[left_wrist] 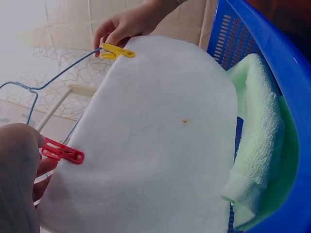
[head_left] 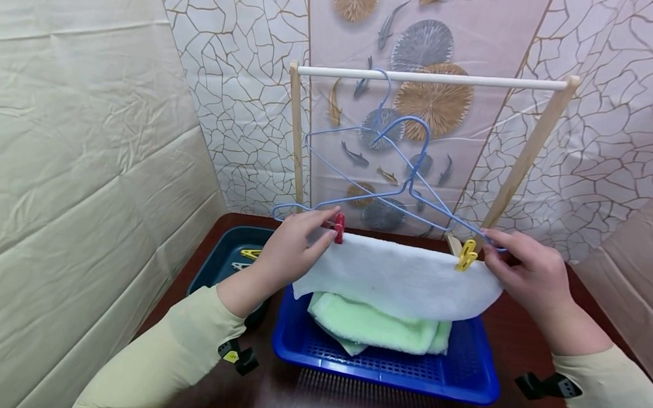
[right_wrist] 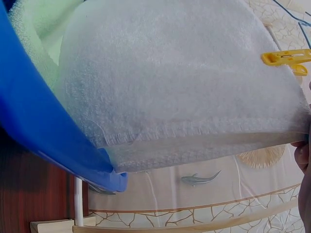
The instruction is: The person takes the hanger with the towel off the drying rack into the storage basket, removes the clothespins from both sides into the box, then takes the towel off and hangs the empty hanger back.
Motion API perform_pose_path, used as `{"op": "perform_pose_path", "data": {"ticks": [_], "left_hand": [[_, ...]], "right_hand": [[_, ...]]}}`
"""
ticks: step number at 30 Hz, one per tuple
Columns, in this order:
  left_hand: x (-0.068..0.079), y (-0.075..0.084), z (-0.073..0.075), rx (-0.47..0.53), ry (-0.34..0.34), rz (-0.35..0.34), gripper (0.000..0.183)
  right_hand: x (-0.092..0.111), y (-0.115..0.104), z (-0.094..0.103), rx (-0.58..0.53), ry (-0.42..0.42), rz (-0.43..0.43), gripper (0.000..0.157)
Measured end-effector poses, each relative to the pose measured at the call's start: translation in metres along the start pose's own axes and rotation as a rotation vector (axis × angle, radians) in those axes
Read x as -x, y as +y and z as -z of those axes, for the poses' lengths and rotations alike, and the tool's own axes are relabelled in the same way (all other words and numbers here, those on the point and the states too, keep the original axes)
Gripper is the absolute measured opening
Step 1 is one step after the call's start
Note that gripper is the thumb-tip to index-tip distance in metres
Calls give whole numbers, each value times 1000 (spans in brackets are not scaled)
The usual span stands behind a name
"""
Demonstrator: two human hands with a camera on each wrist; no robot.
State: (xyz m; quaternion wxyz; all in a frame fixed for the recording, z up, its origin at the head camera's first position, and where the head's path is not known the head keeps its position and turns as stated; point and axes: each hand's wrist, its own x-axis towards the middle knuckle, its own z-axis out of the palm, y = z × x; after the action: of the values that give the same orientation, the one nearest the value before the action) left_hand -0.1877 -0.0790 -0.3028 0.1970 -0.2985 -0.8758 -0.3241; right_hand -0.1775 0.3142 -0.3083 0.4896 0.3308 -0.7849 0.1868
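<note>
The left hand (head_left: 284, 247) pinches the red clip (head_left: 339, 228) on the white cloth (head_left: 399, 278); the right hand (head_left: 537, 268) pinches the blue hanger (head_left: 412, 182) at its right end, just beside the yellow clip (head_left: 466, 256); the cloth spreads between both clips, above the blue basket (head_left: 387, 377); whether red catches wire as well as fabric, I cannot tell; best to hold the right end steady, draw the top edge flat, and seat that clip squarely before letting go.

Head view looks forward-down over the white cloth (head_left: 399, 275); wrist views face it nearer, from either end, sharing its yellow clip (right_wrist: 283, 60).
</note>
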Motion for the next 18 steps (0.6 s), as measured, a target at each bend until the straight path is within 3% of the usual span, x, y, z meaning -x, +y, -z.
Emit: {"op": "perform_pose_path", "data": {"ticks": [8,18], "left_hand": [[-1,0,0,54,-30,4,37],[0,-3,-1,40,-37,-3,32]], "right_hand": [[1,2,-1,5,-14,-22,51],[-2,-3,-4,-6,-13,-32,57]]}}
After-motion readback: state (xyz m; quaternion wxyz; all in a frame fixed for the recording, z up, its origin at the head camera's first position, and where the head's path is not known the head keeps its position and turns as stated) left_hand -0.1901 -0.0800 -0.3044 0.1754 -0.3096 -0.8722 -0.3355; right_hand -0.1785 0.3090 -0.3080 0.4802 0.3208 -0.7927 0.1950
